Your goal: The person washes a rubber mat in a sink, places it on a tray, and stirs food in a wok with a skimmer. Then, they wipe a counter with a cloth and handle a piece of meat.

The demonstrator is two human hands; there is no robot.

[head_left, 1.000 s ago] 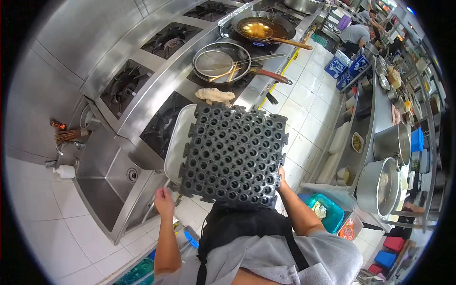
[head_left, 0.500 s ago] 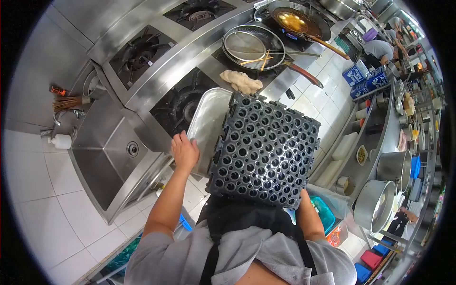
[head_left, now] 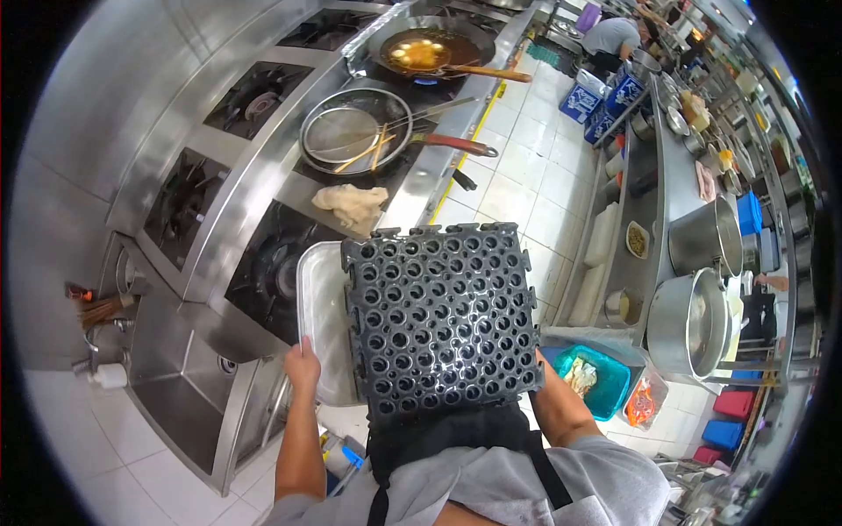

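Against my front I hold a thick stack of black rubber mats [head_left: 443,320] full of round holes. Beside and partly beneath it, on the left, is a shallow metal tray [head_left: 323,302]. My left hand [head_left: 303,366] is closed on the tray's left rim. My right hand [head_left: 542,375] is at the right edge of the mats, its fingers hidden behind them, and appears to grip them. Beyond the tray, a crumpled beige cloth [head_left: 351,205] lies at the edge of the stove.
The stove holds a pan [head_left: 399,145] with a strainer, and a wok [head_left: 417,53] of oil with pale pieces. A sink [head_left: 180,386] is at left. Right are a teal basket [head_left: 605,377], a shelf with pots [head_left: 693,324], and blue boxes [head_left: 579,103]; a person [head_left: 612,39] bends farther back.
My view has turned, so the stove and pans sit farther left. The tray and mats have come along with me. My left hand's fingers have closed around the tray rim.
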